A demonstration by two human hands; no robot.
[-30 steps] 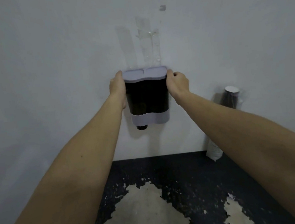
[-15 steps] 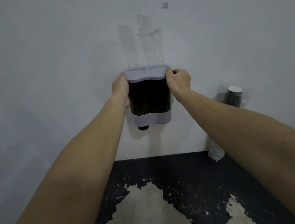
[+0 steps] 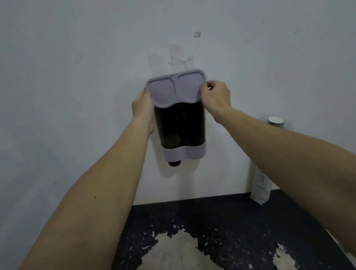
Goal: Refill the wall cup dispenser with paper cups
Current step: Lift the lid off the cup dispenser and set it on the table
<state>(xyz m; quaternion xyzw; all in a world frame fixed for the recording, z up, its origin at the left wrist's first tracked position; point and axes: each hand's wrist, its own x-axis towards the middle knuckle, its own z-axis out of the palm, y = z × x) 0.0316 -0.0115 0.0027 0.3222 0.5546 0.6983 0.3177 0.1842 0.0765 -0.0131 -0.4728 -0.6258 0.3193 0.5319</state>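
Observation:
A cup dispenser (image 3: 181, 125) with a dark see-through body and a pale lilac base hangs on the white wall. Its lilac lid (image 3: 177, 87) is tilted up, so its top with two round recesses faces me. My left hand (image 3: 143, 107) grips the lid's left edge and my right hand (image 3: 216, 95) pinches its right edge. One dark cup end (image 3: 174, 163) pokes out below the left column. A long sleeve of stacked paper cups (image 3: 260, 183) in clear wrap leans against the wall at the right, its top (image 3: 275, 120) showing past my right forearm.
The floor (image 3: 227, 218) below is dark with pale patches where the coating has flaked. Strips of clear tape (image 3: 179, 56) stick to the wall above the dispenser.
Both hands have closed on the lid's sides and raised it, so its top face now shows. The view has moved closer and looks more from above.

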